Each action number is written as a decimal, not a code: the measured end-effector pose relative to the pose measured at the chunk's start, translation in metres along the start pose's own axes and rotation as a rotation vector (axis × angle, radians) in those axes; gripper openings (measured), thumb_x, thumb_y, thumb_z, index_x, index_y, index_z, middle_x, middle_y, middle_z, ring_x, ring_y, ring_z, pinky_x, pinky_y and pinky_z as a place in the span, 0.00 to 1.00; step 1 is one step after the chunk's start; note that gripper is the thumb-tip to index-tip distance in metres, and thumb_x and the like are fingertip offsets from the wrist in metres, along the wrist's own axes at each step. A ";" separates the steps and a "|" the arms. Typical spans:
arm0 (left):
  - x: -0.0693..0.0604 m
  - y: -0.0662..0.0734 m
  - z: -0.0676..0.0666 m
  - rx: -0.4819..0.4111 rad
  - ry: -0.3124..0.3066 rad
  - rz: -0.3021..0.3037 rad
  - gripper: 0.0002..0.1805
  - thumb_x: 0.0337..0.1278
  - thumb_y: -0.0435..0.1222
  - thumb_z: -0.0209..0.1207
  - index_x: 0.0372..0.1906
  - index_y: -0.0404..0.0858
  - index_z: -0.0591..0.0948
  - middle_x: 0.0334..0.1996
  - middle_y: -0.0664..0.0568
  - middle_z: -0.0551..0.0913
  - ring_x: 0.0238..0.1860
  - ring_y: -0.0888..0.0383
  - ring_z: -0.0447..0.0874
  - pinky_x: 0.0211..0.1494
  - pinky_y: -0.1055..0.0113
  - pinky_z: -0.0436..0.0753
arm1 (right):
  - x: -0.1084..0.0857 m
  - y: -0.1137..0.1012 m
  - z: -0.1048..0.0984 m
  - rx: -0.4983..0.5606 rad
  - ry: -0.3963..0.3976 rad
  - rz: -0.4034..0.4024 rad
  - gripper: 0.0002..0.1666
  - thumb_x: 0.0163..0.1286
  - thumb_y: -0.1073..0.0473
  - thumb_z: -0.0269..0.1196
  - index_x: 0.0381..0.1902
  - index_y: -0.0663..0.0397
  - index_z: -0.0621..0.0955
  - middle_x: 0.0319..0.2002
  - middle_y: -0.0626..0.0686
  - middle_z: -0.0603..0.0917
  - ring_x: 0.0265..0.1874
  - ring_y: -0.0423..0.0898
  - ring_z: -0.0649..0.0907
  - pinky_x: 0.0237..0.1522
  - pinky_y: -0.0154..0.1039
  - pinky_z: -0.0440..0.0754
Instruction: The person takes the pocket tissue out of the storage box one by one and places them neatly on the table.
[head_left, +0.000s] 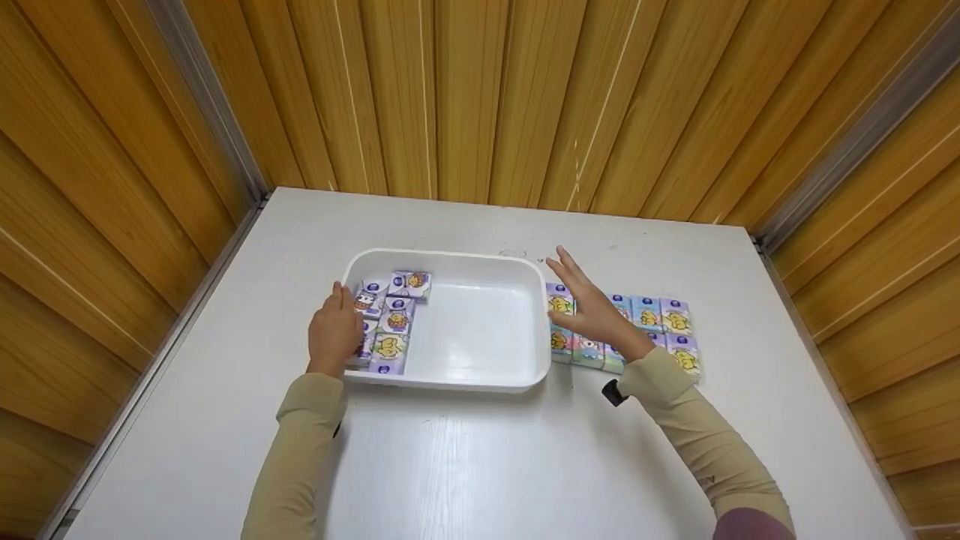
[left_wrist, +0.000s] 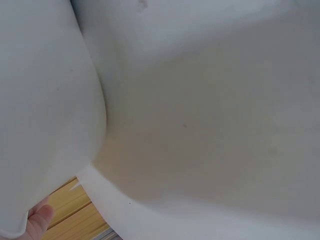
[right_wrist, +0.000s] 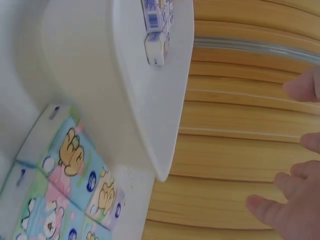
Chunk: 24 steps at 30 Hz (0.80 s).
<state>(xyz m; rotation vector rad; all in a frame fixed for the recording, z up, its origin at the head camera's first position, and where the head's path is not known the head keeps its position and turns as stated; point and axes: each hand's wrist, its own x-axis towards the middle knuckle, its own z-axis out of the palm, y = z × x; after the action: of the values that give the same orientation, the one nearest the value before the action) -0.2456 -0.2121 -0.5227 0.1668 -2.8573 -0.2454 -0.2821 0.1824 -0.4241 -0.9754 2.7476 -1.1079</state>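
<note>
A white tray (head_left: 450,386) holds several small printed packs (head_left: 396,315) along its left side. On the tray's left rim rests my left hand (head_left: 334,334), fingers nearly straight; the left wrist view shows only part of that hand (left_wrist: 40,220) at the tray's outer wall. My right hand (head_left: 596,311) hovers at the right rim with fingers spread and nothing held. Under and beside it lie more packs (head_left: 676,317) in two rows, partly hidden by the hand. The right wrist view shows these packs (right_wrist: 70,155) beside the tray wall (right_wrist: 95,75), and spread fingers (right_wrist: 265,210).
The white table (head_left: 465,465) extends in front of the tray. Wood-patterned walls (head_left: 472,97) stand behind and on both sides, with metal posts at the corners. A dark band (head_left: 615,392) sits at the right wrist.
</note>
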 end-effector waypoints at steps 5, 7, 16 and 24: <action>0.000 0.000 0.001 0.000 0.012 0.004 0.29 0.56 0.38 0.49 0.61 0.26 0.62 0.62 0.34 0.62 0.52 0.40 0.71 0.50 0.51 0.75 | 0.013 -0.016 0.016 0.005 -0.079 -0.013 0.46 0.55 0.61 0.61 0.68 0.50 0.52 0.70 0.56 0.40 0.68 0.57 0.51 0.59 0.56 0.65; 0.000 0.000 0.001 0.001 0.012 0.001 0.29 0.56 0.38 0.49 0.61 0.26 0.62 0.62 0.34 0.62 0.52 0.40 0.71 0.50 0.51 0.75 | 0.017 -0.022 0.024 -0.011 -0.111 -0.018 0.45 0.56 0.59 0.61 0.68 0.50 0.52 0.70 0.55 0.41 0.67 0.56 0.52 0.58 0.54 0.67; 0.001 0.000 -0.001 -0.021 -0.027 -0.018 0.30 0.57 0.38 0.48 0.62 0.26 0.60 0.63 0.34 0.60 0.52 0.39 0.71 0.53 0.49 0.73 | 0.027 -0.049 0.074 -0.029 -0.210 0.046 0.43 0.56 0.58 0.59 0.67 0.55 0.54 0.70 0.58 0.46 0.66 0.55 0.57 0.60 0.50 0.66; 0.000 0.000 -0.002 0.000 -0.048 -0.015 0.31 0.58 0.39 0.49 0.62 0.26 0.59 0.63 0.34 0.60 0.49 0.40 0.72 0.52 0.51 0.74 | 0.033 -0.066 0.119 0.078 -0.200 0.076 0.37 0.55 0.59 0.55 0.64 0.59 0.60 0.65 0.61 0.60 0.63 0.55 0.63 0.62 0.49 0.63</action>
<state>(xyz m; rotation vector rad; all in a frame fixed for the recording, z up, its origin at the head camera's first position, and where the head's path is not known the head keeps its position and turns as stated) -0.2453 -0.2126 -0.5204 0.1848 -2.9050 -0.2553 -0.2439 0.0544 -0.4645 -0.9107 2.5411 -1.0358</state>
